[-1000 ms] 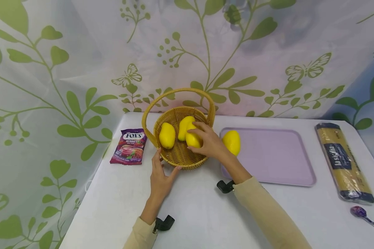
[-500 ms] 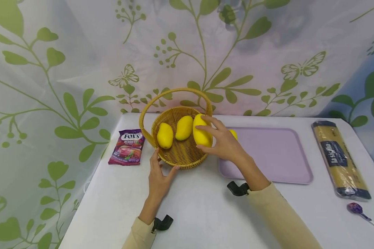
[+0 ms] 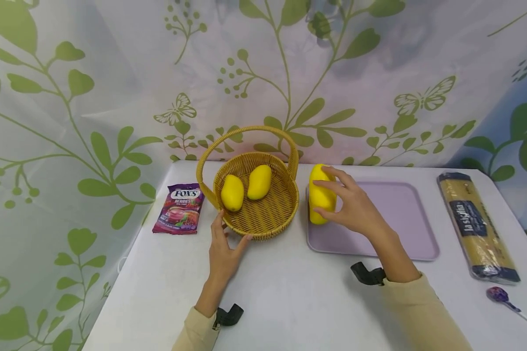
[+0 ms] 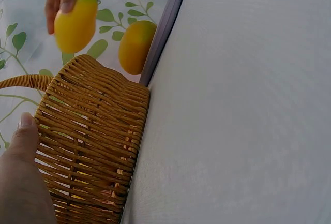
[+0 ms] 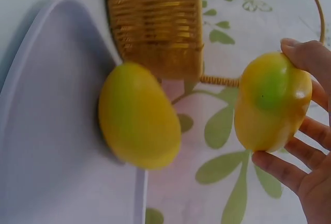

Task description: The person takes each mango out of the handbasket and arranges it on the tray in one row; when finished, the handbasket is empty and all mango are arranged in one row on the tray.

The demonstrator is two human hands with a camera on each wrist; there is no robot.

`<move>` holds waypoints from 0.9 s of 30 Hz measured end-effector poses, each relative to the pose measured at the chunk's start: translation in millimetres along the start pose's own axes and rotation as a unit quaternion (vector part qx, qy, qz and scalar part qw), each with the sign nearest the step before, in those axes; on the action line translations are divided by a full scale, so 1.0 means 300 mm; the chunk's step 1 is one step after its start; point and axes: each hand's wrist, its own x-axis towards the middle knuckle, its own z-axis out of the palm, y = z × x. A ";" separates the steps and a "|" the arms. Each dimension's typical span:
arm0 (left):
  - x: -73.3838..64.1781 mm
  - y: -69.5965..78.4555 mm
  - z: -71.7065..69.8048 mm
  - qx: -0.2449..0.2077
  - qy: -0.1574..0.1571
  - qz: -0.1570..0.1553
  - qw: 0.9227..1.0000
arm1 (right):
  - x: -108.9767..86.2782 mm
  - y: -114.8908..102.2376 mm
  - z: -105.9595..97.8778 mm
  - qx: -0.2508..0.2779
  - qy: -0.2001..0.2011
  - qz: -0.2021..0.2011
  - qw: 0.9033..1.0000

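Note:
My right hand (image 3: 355, 207) grips a yellow mango (image 5: 271, 102) between thumb and fingertips, above the left end of the lilac tray (image 3: 386, 224). Below it, a second mango (image 5: 139, 115) lies at the tray's edge; from the head, the held one partly covers it. Two more mangoes, one at left (image 3: 232, 192) and one near the middle (image 3: 259, 182), lie in the woven basket (image 3: 272, 214), whose tall handle arches over it. My left hand (image 3: 224, 256) rests against the basket's near left side, its thumb (image 4: 26, 136) against the weave and its fingers spread.
Left of the basket lies a purple Fox's candy bag (image 3: 179, 208). To the tray's right is a long pack of la sicilia pasta (image 3: 476, 226), with a wrapped lollipop (image 3: 498, 294) near it. A leaf-patterned curtain (image 3: 246, 73) hangs behind the white table (image 3: 281, 297).
My right hand has lifted one mango out of the basket and carried it right, over the tray. My left hand has stayed at the basket.

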 end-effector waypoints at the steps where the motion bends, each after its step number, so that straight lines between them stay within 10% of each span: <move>1: 0.000 0.000 0.000 0.000 0.000 0.000 1.000 | -0.010 0.013 -0.005 -0.004 -0.003 0.007 1.000; 27: 0.001 0.007 -0.002 0.005 0.007 0.017 1.000 | -0.157 0.220 0.020 -0.060 -0.084 0.088 0.991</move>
